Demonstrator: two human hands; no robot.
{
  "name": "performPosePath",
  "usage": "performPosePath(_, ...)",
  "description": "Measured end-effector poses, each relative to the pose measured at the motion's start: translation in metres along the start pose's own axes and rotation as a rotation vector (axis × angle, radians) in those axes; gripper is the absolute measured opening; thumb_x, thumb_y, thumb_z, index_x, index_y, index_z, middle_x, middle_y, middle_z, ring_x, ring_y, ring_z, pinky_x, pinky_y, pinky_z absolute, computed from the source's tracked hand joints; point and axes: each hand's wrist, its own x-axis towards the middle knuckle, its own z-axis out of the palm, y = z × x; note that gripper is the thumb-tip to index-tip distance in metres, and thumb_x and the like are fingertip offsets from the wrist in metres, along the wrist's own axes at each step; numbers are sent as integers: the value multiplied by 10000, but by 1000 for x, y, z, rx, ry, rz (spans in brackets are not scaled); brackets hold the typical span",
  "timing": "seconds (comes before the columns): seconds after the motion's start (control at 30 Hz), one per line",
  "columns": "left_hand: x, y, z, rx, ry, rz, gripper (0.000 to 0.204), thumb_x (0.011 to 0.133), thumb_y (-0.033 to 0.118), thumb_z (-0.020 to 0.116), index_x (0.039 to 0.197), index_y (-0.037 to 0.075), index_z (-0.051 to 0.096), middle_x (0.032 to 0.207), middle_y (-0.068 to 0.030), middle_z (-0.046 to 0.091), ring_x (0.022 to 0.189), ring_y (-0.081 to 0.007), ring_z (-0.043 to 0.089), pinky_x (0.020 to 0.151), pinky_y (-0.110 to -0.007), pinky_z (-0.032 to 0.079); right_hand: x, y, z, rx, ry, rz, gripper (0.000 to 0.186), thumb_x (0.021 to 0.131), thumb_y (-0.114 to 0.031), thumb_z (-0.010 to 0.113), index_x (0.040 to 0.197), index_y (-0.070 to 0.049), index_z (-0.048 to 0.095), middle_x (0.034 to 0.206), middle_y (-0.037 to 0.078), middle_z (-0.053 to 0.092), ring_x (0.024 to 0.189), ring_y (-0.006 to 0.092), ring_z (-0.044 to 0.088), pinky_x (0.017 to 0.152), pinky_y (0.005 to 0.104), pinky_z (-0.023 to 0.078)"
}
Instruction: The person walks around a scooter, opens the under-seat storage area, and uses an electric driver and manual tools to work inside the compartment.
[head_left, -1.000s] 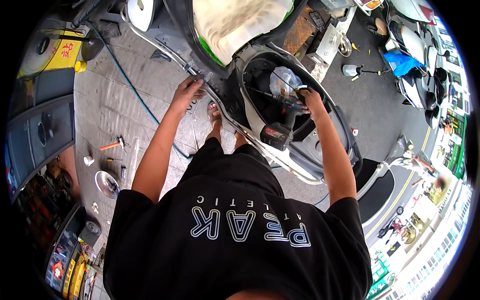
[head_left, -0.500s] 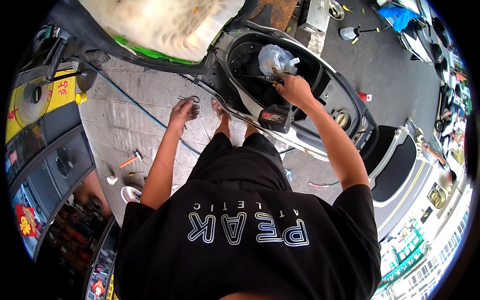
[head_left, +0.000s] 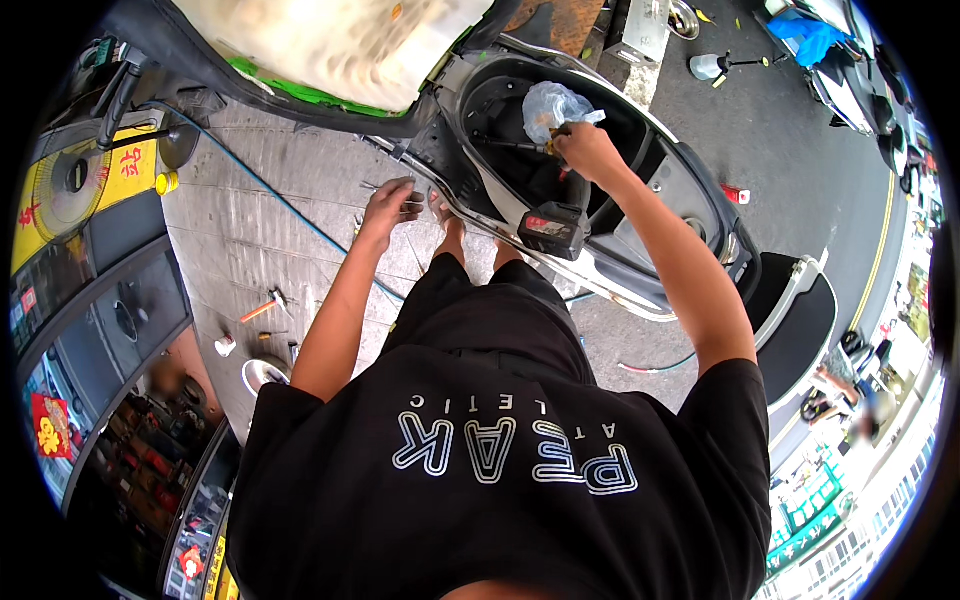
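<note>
My right hand (head_left: pixel 590 155) is closed around the upper part of a cordless driver (head_left: pixel 570 203). Its dark battery pack (head_left: pixel 550 230) hangs over the near rim of the scooter's under-seat compartment (head_left: pixel 480 82). A long dark shaft (head_left: pixel 508 145) points left from the tool inside the compartment. Just beyond my hand lies a clear plastic bag (head_left: pixel 556 108). My left hand (head_left: pixel 392 208) hovers over the pavement left of the scooter, its fingers curled; a thin dark piece shows beside the fingertips, too small to name.
The raised seat (head_left: pixel 340 50) with worn padding fills the upper left. A blue hose (head_left: pixel 270 190) crosses the pavement. On the ground are a hammer (head_left: pixel 265 308), a white cup (head_left: pixel 225 345) and a round metal dish (head_left: pixel 262 375). A spray bottle (head_left: pixel 708 67) stands on the road.
My left hand has shifted slightly right and up, nearer the scooter. My right hand has turned a little on the driver, which stays in the compartment. The view has shifted slightly.
</note>
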Motion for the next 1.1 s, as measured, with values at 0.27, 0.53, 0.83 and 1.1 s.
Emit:
performPosePath(0.27,1,-16,28,24,-49,-10,379,873,283,566,1169,50,521,893,-68,622,754,-155,605,681,-288,498,20,-6,-13,1070,-217,733,196,891,-195,435,858,-36,544,613,49,551,397,63,459,344,167,359)
performPosePath(0.53,-9,-9,41,31,-102,-15,244,883,225,554,1047,44,565,821,-31,623,694,-114,588,620,-247,471,15,-53,9,1556,-326,650,139,840,-186,485,858,-49,505,663,95,525,419,83,365,403,214,366)
performPosePath(0.83,-16,-9,3,97,-53,-49,378,871,280,553,1160,37,530,924,-93,638,777,-163,613,698,-292,496,-50,-32,38,1844,-70,608,288,884,-244,512,1105,-61,495,822,113,559,536,119,450,511,261,420)
performPosePath(1.1,-5,19,46,151,-214,-13,367,880,280,542,1147,28,533,881,-67,627,749,-140,604,672,-266,492,-67,-75,61,559,136,45,399,780,-190,588,1136,-20,530,981,237,617,938,352,614,807,358,471)
